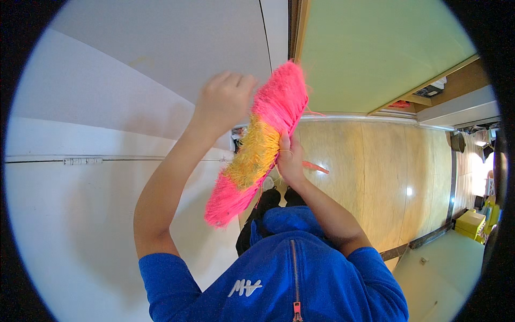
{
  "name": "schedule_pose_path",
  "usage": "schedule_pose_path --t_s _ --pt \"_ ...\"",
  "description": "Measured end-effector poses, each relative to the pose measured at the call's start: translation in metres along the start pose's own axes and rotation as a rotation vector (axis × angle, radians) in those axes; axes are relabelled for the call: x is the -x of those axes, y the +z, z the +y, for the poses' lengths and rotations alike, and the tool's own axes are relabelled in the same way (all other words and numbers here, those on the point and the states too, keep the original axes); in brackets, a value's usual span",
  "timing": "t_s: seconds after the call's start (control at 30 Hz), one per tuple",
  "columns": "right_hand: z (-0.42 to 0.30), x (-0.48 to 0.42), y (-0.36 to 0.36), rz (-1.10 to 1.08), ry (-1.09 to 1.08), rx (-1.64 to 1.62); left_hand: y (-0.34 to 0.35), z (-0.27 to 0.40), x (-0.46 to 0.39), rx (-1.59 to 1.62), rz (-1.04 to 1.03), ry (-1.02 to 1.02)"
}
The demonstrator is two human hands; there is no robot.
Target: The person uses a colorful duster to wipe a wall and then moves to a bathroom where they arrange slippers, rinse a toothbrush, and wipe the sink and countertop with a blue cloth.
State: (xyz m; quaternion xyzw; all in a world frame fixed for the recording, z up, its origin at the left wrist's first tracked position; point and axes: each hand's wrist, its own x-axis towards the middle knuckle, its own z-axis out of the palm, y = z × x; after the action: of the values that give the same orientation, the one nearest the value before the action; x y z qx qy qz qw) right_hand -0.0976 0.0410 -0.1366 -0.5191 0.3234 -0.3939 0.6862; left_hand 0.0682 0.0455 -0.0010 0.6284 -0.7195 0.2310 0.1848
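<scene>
A broom head (257, 149) with bright pink bristles and a yellow band across its middle is held up in front of me, bristles facing up and to the left. My right hand (291, 159) grips it from the right, with the thumb by the yellow section. Just left of the upper pink bristles hovers my left hand (229, 94), blurred, its fingers curled inward. Whether anything is between those fingers is hidden. A reddish stick-like piece (316, 167) shows beyond my right wrist, partly covered by it.
A white panel with a hinge (82, 161) rises close on the left. Ahead stands a pale green panel (378, 52) with a wooden edge. Glossy tan floor tiles (374, 173) stretch right, towards a dark bucket-like container (457, 142) and a yellow box (470, 223).
</scene>
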Motion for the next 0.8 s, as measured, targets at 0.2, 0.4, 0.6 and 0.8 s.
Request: schedule_pose_path --t_s 0.2,0.4,0.6,0.8 --pt "0.0 -0.001 -0.002 0.026 -0.016 0.007 -0.024 -0.054 -0.004 -0.208 0.088 -0.252" --pt "0.017 -0.001 -0.006 -0.027 -0.011 0.009 -0.016 -0.021 0.009 0.94 -0.244 -0.95" --pt "0.029 0.001 -0.006 -0.056 0.079 -0.139 0.004 -0.001 0.003 1.181 -0.358 -0.885" --pt "0.021 0.001 0.001 -0.065 0.064 -0.189 0.004 0.018 -0.008 1.26 -0.388 -0.803"
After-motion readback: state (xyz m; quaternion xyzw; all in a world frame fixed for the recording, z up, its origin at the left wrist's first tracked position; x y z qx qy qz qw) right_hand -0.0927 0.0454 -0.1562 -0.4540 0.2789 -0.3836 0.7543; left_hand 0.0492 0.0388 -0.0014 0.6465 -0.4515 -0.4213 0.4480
